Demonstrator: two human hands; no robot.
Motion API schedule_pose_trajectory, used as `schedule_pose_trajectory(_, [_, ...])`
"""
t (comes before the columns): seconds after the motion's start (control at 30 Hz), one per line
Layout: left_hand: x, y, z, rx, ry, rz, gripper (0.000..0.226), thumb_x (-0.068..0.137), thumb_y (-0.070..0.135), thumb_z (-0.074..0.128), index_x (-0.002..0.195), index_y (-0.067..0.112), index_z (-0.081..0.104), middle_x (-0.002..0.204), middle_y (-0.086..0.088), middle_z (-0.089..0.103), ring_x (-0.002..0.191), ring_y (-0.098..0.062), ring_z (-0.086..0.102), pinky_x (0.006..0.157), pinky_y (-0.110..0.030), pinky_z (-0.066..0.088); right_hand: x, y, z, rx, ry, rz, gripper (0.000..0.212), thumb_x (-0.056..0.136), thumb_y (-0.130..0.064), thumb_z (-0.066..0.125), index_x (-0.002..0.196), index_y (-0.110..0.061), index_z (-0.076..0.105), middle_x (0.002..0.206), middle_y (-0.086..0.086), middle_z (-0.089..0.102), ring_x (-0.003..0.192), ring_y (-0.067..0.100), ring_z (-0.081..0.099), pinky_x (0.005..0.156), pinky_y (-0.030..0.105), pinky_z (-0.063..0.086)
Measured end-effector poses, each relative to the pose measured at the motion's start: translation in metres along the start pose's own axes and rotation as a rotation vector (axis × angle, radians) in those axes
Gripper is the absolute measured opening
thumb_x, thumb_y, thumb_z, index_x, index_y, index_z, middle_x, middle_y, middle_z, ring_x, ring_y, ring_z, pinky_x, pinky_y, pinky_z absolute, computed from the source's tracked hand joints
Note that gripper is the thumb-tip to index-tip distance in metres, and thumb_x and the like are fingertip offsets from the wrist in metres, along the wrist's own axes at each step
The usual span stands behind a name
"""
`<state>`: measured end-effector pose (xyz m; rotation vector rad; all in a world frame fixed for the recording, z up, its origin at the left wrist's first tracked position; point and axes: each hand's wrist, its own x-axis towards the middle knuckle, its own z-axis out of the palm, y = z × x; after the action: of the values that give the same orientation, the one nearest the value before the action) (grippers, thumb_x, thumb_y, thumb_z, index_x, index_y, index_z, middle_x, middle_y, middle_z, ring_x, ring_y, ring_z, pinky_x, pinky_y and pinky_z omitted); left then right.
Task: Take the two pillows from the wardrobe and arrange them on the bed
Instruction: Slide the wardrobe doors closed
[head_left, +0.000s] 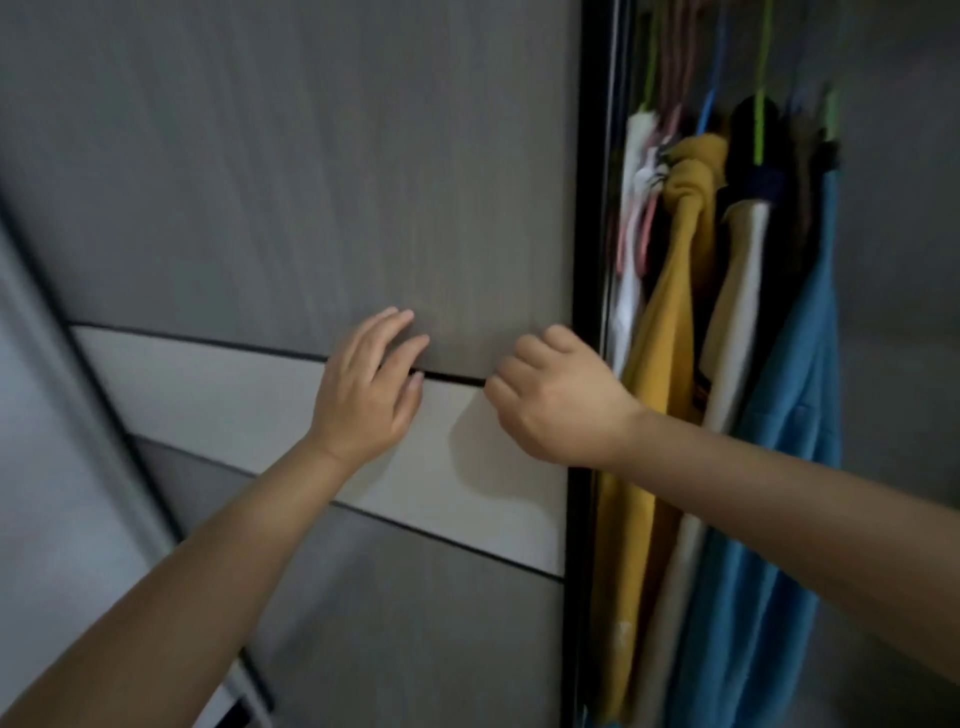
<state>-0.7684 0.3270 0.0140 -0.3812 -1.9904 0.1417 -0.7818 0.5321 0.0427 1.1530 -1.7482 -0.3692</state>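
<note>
A grey sliding wardrobe door with a white band across it fills the left and middle of the head view. My left hand lies flat on the door, fingers spread, at the seam between grey panel and white band. My right hand is curled with its fingers bent inward, just left of the door's black right edge; whether it touches the door I cannot tell. Right of that edge the wardrobe stands partly open. No pillow is visible.
In the opening hang several garments on coloured hangers: a mustard one, a cream one, a blue one and a white one. Another grey panel closes the right side.
</note>
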Motion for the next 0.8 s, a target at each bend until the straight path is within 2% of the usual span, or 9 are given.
schedule_pose_trajectory(0.07, [0.012,-0.007,0.01,-0.055,0.107,0.081,0.031,0.08,0.012,0.047,0.104,-0.005,0.057,0.109,-0.033,0.064,0.11,-0.036,0.045,0.091,-0.045,0.039,-0.007,0.003,0.002,0.042,0.063,0.026,0.027,0.077,-0.008,0.047,0.053,-0.013,0.058,0.049,0.003,0.058,0.047,0.021,0.054,0.057,0.029,0.027])
schedule_pose_trajectory(0.17, [0.024,-0.012,0.023,-0.092,0.234,0.176,0.033,0.079,0.014,0.045,0.109,0.001,0.046,0.12,-0.018,0.044,0.111,-0.033,0.041,0.093,-0.048,0.033,-0.013,0.006,-0.001,0.036,0.043,0.002,0.039,0.084,-0.009,0.033,0.059,-0.012,0.064,0.052,0.001,0.06,0.049,0.019,0.056,0.056,0.023,0.047])
schedule_pose_trajectory(0.33, [0.023,-0.014,0.039,-0.139,0.341,0.198,0.036,0.08,0.016,0.043,0.111,-0.002,0.046,0.121,-0.018,0.039,0.114,-0.034,0.039,0.107,-0.046,0.025,-0.011,-0.002,0.002,-0.006,0.011,0.05,0.041,0.086,-0.007,0.032,0.064,-0.011,0.067,0.053,0.001,0.063,0.05,0.018,0.058,0.055,0.021,0.051])
schedule_pose_trajectory(0.43, [0.024,-0.007,0.04,-0.095,0.318,0.173,0.038,0.079,0.016,0.043,0.111,-0.004,0.046,0.119,-0.029,0.057,0.114,-0.036,0.04,0.095,-0.059,0.039,-0.013,-0.005,0.001,-0.046,-0.004,0.073,0.046,0.089,-0.007,0.027,0.067,-0.011,0.067,0.056,0.001,0.065,0.053,0.018,0.06,0.066,0.027,0.045])
schedule_pose_trajectory(0.53, [0.024,0.003,0.035,-0.13,0.227,0.144,0.041,0.079,0.017,0.044,0.112,-0.006,0.044,0.109,-0.036,0.065,0.114,-0.037,0.038,0.084,-0.071,0.041,-0.016,-0.007,-0.005,-0.075,-0.042,0.08,0.038,0.087,-0.004,0.036,0.069,-0.011,0.068,0.058,0.001,0.067,0.055,0.018,0.062,0.065,0.024,0.052])
schedule_pose_trajectory(0.6, [0.024,0.007,0.034,-0.138,0.184,0.139,0.043,0.079,0.02,0.044,0.113,-0.006,0.043,0.11,-0.035,0.065,0.116,-0.039,0.042,0.082,-0.072,0.042,-0.019,-0.007,-0.009,-0.07,-0.074,0.095,0.033,0.085,-0.004,0.041,0.069,-0.011,0.069,0.059,0.001,0.068,0.056,0.018,0.063,0.065,0.024,0.053])
schedule_pose_trajectory(0.7, [0.03,0.016,0.033,-0.107,0.13,0.15,0.047,0.08,0.023,0.042,0.117,-0.006,0.042,0.114,-0.031,0.065,0.112,-0.044,0.059,0.082,-0.069,0.045,-0.024,-0.006,-0.019,-0.071,-0.119,0.117,0.022,0.079,-0.008,0.05,0.068,-0.011,0.069,0.06,0.001,0.069,0.057,0.018,0.064,0.065,0.023,0.055])
schedule_pose_trajectory(0.8, [0.032,0.032,0.03,-0.133,0.102,0.159,0.05,0.079,0.024,0.042,0.119,-0.006,0.043,0.118,-0.028,0.065,0.11,-0.042,0.061,0.088,-0.065,0.045,-0.035,-0.002,-0.029,-0.083,-0.17,0.155,0.019,0.076,-0.007,0.051,0.068,-0.01,0.069,0.061,0.003,0.069,0.057,0.02,0.064,0.069,0.025,0.055])
